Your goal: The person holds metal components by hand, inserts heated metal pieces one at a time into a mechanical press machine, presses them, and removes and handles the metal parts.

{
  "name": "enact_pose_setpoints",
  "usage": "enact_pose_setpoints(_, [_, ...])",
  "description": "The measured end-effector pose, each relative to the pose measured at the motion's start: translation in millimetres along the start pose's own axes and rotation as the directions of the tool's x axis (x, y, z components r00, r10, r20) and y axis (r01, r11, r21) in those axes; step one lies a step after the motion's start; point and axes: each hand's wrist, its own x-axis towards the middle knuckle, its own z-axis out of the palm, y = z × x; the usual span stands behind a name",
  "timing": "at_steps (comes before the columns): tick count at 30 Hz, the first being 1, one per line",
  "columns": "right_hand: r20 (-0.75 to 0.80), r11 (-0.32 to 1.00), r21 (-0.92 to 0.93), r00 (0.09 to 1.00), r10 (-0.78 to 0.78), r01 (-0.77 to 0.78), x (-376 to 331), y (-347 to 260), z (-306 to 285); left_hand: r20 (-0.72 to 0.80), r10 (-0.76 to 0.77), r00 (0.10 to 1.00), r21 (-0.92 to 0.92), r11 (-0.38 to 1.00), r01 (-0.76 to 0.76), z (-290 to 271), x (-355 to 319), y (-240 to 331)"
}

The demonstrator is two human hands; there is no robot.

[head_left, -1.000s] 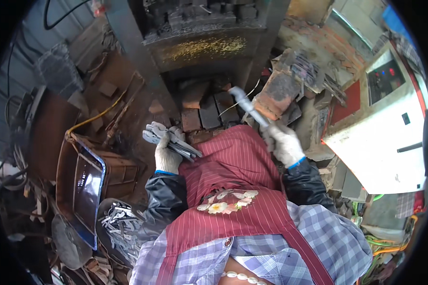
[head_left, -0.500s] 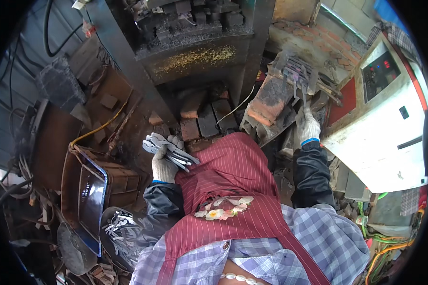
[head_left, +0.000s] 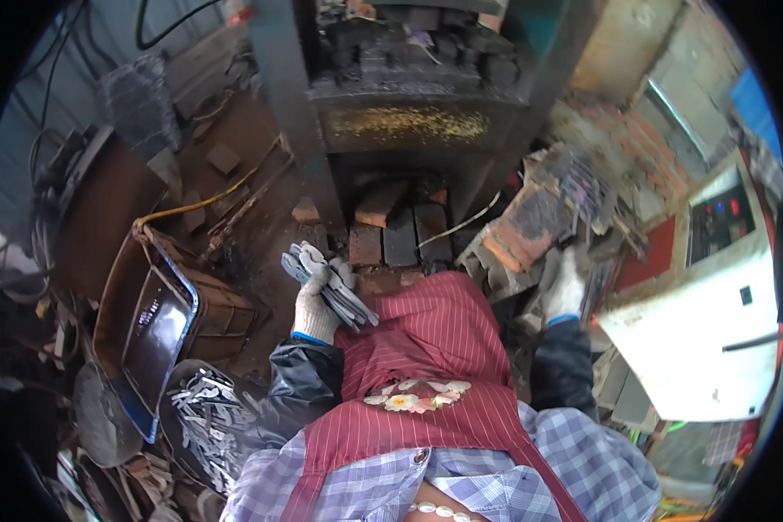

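My left hand (head_left: 313,311), in a white knit glove with a grey palm, is closed around a bundle of flat grey metal pieces (head_left: 351,304), shaped like plier halves. It holds them above the left side of my red striped apron (head_left: 435,335). To the right, my gloved right hand (head_left: 565,285) is smeared by motion, and its fingers do not show clearly. It is just below several dark metal pieces (head_left: 585,190) lying on a stack of bricks (head_left: 522,235). Whether it holds anything cannot be made out.
Ahead stands a heavy metal machine frame (head_left: 409,126) with loose bricks (head_left: 383,204) at its foot. A white control cabinet (head_left: 687,322) is close on the right. On the left are a blue-rimmed bin (head_left: 170,348) and a round container of metal pieces (head_left: 209,418).
My right hand has drawn back a little from the metal pieces on the bricks. My left hand keeps its bundle. The whole view has shifted, so the machine appears further right.
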Motion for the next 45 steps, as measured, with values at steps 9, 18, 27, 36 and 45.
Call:
enact_pose_setpoints(9, [0.547, 0.947, 0.304, 0.796, -0.259, 0.099, -35.1, -139.3, 233.2, -0.189, 0.059, 0.98, -0.1, 0.992, -0.079, 15.9, -2.2, -1.4])
enact_pose_setpoints(18, [0.738, 0.851, 0.078, 0.544, -0.399, 0.519, 96.3, -179.2, 306.2, -0.093, 0.023, 0.995, -0.138, 0.99, -0.036, 5.4, 1.9, 5.1])
enact_pose_setpoints(27, [0.765, 0.864, -0.366, 0.64, 0.068, 0.345, -110.5, -145.0, 241.4, -0.194, 0.15, 0.97, -0.173, 0.968, -0.184, 10.7, 4.6, 4.4])
enact_pose_setpoints(36, [0.884, 0.894, -0.363, -0.206, 0.419, 0.261, -310.3, -96.0, 373.1, -0.056, 0.153, 0.987, -0.153, 0.975, -0.16, 12.1, -18.1, 14.3])
enact_pose_setpoints(45, [0.793, 0.941, -0.325, -0.514, 0.326, 0.095, -338.0, -80.6, 348.3, -0.092, 0.129, 0.987, 0.026, 0.992, -0.127, -7.5, -22.3, -8.4])
